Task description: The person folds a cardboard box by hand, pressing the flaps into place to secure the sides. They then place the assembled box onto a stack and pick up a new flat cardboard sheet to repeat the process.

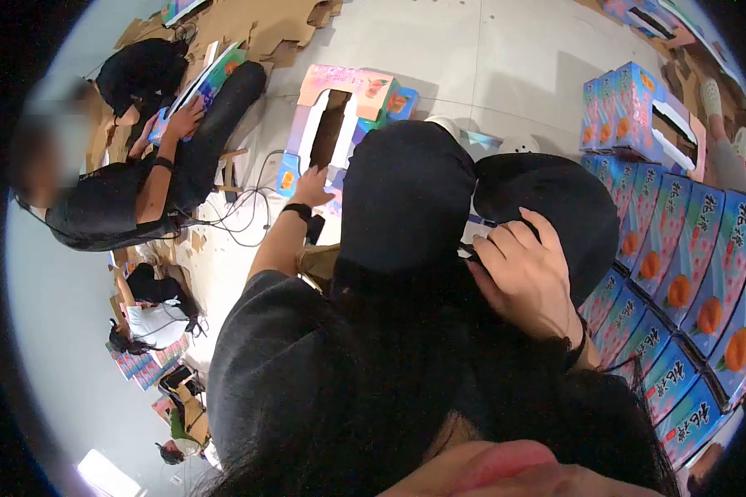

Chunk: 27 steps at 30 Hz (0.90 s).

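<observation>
A printed cardboard box [361,88] with a long cut-out opening stands on the floor beyond my knees, pink on top and blue and purple at the sides. At its near left edge is my left hand [313,189], fingers stretched out and seemingly touching the box. My right hand [522,265] is in front of my right thigh [555,186], its fingers bent inward. Something small and dark shows by those fingertips, but I cannot make out what it is. Both wrists wear dark bands.
Stacked printed cartons [680,290] with orange fruit pictures rise close on my right, another opened box [675,128] behind them. At left a seated co-worker [116,199] handles a similar box [211,79]. Black cables [240,215] lie between us. Cardboard scraps [286,29] cover the far floor.
</observation>
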Available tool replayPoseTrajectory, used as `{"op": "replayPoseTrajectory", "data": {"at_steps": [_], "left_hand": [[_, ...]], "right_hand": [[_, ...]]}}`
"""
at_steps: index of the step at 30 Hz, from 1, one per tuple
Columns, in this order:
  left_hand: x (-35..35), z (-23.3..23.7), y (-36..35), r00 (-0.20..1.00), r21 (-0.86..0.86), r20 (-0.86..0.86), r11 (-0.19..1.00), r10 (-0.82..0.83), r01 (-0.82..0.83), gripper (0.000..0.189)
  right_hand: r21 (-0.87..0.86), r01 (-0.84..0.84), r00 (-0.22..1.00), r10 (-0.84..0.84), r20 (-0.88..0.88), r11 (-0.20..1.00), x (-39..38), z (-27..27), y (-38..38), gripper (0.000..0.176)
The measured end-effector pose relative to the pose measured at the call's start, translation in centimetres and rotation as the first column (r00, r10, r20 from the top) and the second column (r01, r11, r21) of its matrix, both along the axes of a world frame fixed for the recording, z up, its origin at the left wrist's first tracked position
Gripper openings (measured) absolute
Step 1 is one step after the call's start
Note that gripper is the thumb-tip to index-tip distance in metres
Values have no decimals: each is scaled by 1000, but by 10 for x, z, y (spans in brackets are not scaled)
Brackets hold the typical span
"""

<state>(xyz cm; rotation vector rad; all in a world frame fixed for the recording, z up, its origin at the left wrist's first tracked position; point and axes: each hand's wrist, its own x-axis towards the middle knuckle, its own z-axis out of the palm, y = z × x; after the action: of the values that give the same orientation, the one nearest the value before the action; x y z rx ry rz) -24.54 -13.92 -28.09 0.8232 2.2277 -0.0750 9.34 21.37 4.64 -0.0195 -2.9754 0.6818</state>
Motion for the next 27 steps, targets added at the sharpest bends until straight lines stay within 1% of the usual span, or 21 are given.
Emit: {"op": "replayPoseTrajectory", "data": {"at_steps": [1, 2, 3, 4, 5, 6, 8, 11, 12, 15, 17, 18, 21, 22, 25, 27], "left_hand": [[7, -11, 2, 1000, 81, -13, 997, -19, 20, 94], [19, -24, 6, 992, -17, -114, 998, -59, 57, 98], [32, -31, 14, 972, -118, -210, 989, -107, 84, 102], [33, -49, 7, 966, -82, -246, 995, -74, 55, 105], [34, -81, -6, 959, -45, -281, 999, -38, 26, 108], [34, -105, -18, 949, -7, -316, 1000, 0, -2, 111], [23, -123, -37, 990, 126, -104, 988, 98, -85, 115], [25, -83, -15, 989, 103, -47, 986, 140, -135, 120], [28, -60, -3, 990, 42, -91, 993, 110, -107, 121], [50, -3, 33, 975, -75, -204, 991, 92, -109, 119], [53, 19, 51, 975, -179, -161, 967, 153, -182, 119], [50, -5, 39, 969, -176, -223, 974, 103, -144, 120], [52, -2, 46, 970, -211, -229, 968, 83, -132, 123], [56, 13, 55, 971, -230, -228, 965, 75, -129, 122], [56, -5, 50, 962, -236, -259, 961, 82, -145, 126], [56, -9, 46, 958, -167, -258, 972, 121, -168, 129]], "right_hand": [[1, 5, 1000, -5, 23, 1000, 0, 0, 0, 23], [1, 11, 999, -11, 47, 1000, -1, 1, -1, 27], [11, 15, 1000, -16, 27, 1000, -2, 0, -1, 22], [20, 19, 1000, -19, 7, 1000, -4, -1, 0, 18], [29, 21, 1000, -21, -14, 999, -4, -2, -1, 14], [38, 21, 1000, -21, -9, 999, -5, -2, -2, 13], [56, 21, 1000, -21, -1, 998, -6, -3, -2, 12], [89, 27, 999, -25, -30, 996, -7, -9, -5, 11], [97, 29, 999, -26, -31, 995, -6, -11, -5, 11], [115, 28, 1000, -26, -16, 993, -6, -12, -6, 9], [115, 22, 1000, -24, 13, 993, -7, -11, -7, 9], [112, 19, 1000, -20, 15, 994, -7, -11, -6, 9], [100, 9, 1000, -12, 23, 995, -9, -11, -5, 10], [104, 8, 1000, -11, 23, 995, -10, -12, -5, 10], [94, 4, 999, -8, 47, 996, -11, -11, -4, 12], [78, 20, 999, -23, 30, 997, -12, -10, -4, 12]]}}
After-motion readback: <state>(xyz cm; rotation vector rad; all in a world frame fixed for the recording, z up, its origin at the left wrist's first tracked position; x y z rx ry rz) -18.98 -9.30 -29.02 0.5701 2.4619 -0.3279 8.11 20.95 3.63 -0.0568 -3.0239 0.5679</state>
